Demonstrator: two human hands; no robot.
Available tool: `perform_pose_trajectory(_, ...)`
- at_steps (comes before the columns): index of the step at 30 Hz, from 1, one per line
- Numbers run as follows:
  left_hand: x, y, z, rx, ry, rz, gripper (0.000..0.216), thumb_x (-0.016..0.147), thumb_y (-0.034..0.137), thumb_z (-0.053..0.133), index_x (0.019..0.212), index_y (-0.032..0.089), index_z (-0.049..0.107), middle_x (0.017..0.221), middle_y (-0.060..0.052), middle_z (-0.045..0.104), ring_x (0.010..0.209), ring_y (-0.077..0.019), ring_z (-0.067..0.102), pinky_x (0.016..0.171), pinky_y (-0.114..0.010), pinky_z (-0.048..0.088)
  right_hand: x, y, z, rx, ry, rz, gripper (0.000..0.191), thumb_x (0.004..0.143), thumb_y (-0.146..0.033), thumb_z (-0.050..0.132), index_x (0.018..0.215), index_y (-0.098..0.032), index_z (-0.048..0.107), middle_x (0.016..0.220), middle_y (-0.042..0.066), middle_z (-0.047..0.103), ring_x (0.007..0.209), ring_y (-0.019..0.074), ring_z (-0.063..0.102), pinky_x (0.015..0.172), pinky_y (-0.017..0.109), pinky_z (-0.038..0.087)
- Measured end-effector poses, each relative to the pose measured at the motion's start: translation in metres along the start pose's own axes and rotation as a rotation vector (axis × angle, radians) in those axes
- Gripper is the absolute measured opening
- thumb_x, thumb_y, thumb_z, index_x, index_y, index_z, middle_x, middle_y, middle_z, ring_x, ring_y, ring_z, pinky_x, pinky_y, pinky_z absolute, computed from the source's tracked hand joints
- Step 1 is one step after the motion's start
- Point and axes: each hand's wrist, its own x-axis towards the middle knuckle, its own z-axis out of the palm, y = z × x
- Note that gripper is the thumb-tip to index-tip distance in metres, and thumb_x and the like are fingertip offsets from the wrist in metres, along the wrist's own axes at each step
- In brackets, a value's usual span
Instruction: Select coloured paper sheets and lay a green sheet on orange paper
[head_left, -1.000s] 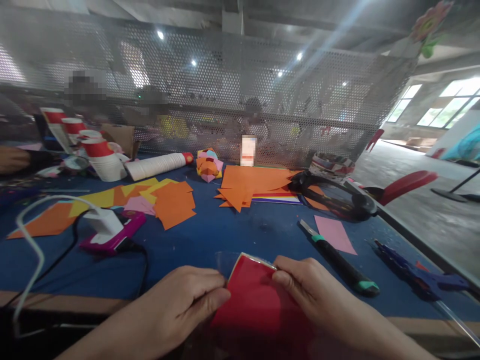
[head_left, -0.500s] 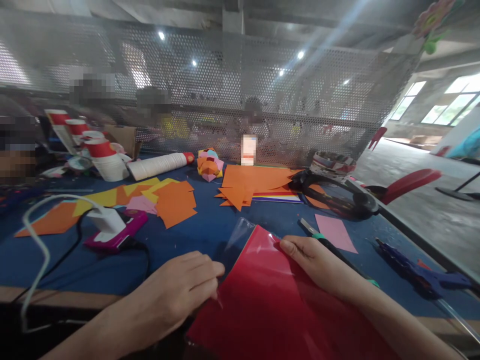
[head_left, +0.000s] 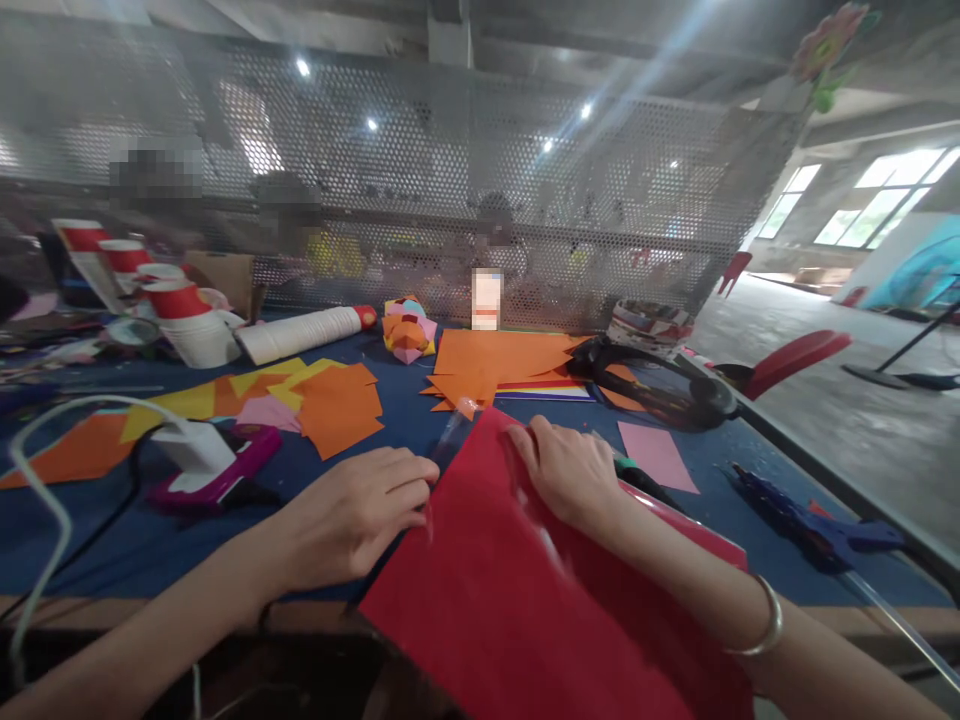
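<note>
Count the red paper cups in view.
5: the leftmost cup, a second cup beside it, a mostly hidden third cup, a nearest cup, and an end cup on the lying stack. More may be hidden.

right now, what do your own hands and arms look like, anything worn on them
The left hand and right hand are both ungloved. The left forearm and right forearm show no sleeves. A smooth, slim, silver-coloured bangle circles the right forearm; no bracelet or watch shows on the left.
</note>
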Motion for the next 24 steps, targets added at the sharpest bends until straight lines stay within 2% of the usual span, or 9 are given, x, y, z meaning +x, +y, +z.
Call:
perform_pose_trajectory(2, 0.000, 0.001, -0.006, -0.139, -0.082, -0.044, 0.010, 0.094, 0.013, 0.044, 0.092, 0.018, 0.053, 0.110, -0.006, 0.061, 0.098, -0.0189, 0.054, 0.086, -0.033, 0.042, 0.001, -0.004, 0.008, -0.009, 0.010, -0.032, 0.062, 0.093, -0.069, 0.019, 0.091, -0.020, 0.057, 0.083, 0.011, 0.073, 0.080, 0.0329, 0.071, 0.065, 0.039, 0.047)
perform_pose_trajectory(4, 0.001, 0.002, -0.009, -0.261, -0.171, -0.063, 0.015, 0.094, 0.011, 0.040, 0.090, 0.019, 0.052, 0.110, -0.004, 0.060, 0.097, -0.0170, 0.052, 0.084, -0.030, 0.041, 0.001, -0.008, 0.014, -0.017, 0.004, -0.059, 0.068, 0.087, -0.077, 0.022, 0.089, -0.020, 0.058, 0.078, 0.011, 0.072, 0.077, 0.0334, 0.071, 0.062, 0.038, 0.048)
perform_pose_trajectory(9, 0.005, 0.002, -0.011, -0.511, -0.357, -0.206, 0.015, 0.092, 0.011, 0.041, 0.080, 0.020, 0.044, 0.083, 0.002, 0.054, 0.075, -0.0119, 0.049, 0.067, -0.024, 0.037, 0.003, -0.013, 0.021, -0.032, -0.040, -0.099, 0.065, 0.088, -0.075, 0.027, 0.089, -0.019, 0.061, 0.081, 0.011, 0.073, 0.078, 0.0330, 0.072, 0.061, 0.038, 0.049)
perform_pose_trajectory(11, 0.007, 0.003, -0.013, -0.562, -0.419, -0.281, 0.013, 0.087, 0.009, 0.047, 0.087, 0.022, 0.046, 0.086, 0.003, 0.054, 0.075, -0.0114, 0.049, 0.067, -0.023, 0.036, 0.004, -0.013, 0.022, -0.035, -0.062, -0.106, 0.066, 0.089, -0.074, 0.028, 0.091, -0.018, 0.062, 0.084, 0.012, 0.073, 0.078, 0.0323, 0.072, 0.062, 0.037, 0.049)
perform_pose_trajectory(13, 0.010, 0.004, -0.013, -0.592, -0.469, -0.307, 0.020, 0.084, 0.007, 0.052, 0.095, 0.023, 0.048, 0.094, 0.003, 0.055, 0.082, -0.0117, 0.050, 0.072, -0.023, 0.037, 0.004, -0.013, 0.022, -0.037, -0.080, -0.108, 0.067, 0.089, -0.074, 0.028, 0.092, -0.017, 0.062, 0.085, 0.012, 0.073, 0.079, 0.0314, 0.072, 0.063, 0.037, 0.049)
perform_pose_trajectory(17, 0.011, 0.004, -0.010, -0.613, -0.496, -0.248, 0.013, 0.088, 0.010, 0.051, 0.081, 0.021, 0.050, 0.093, 0.002, 0.053, 0.085, -0.0119, 0.050, 0.075, -0.022, 0.036, 0.005, -0.013, 0.022, -0.043, -0.092, -0.111, 0.067, 0.089, -0.074, 0.026, 0.092, -0.018, 0.062, 0.085, 0.012, 0.073, 0.080, 0.0310, 0.071, 0.064, 0.037, 0.049)
perform_pose_trajectory(19, 0.009, 0.002, -0.009, -0.629, -0.489, -0.226, 0.016, 0.090, 0.012, 0.048, 0.076, 0.020, 0.047, 0.089, 0.002, 0.051, 0.083, -0.0119, 0.049, 0.074, -0.022, 0.036, 0.005, -0.014, 0.023, -0.050, -0.088, -0.114, 0.067, 0.089, -0.074, 0.026, 0.093, -0.017, 0.062, 0.086, 0.012, 0.073, 0.080, 0.0313, 0.071, 0.064, 0.037, 0.049)
perform_pose_trajectory(24, -0.002, -0.003, -0.014, -0.782, -0.466, -0.271, 0.012, 0.093, 0.015, 0.044, 0.083, 0.022, 0.048, 0.092, 0.002, 0.055, 0.086, -0.0120, 0.051, 0.079, -0.022, 0.039, 0.006, -0.013, 0.025, -0.055, -0.092, -0.124, 0.068, 0.089, -0.074, 0.025, 0.092, -0.017, 0.062, 0.084, 0.013, 0.073, 0.078, 0.0303, 0.071, 0.062, 0.035, 0.049)
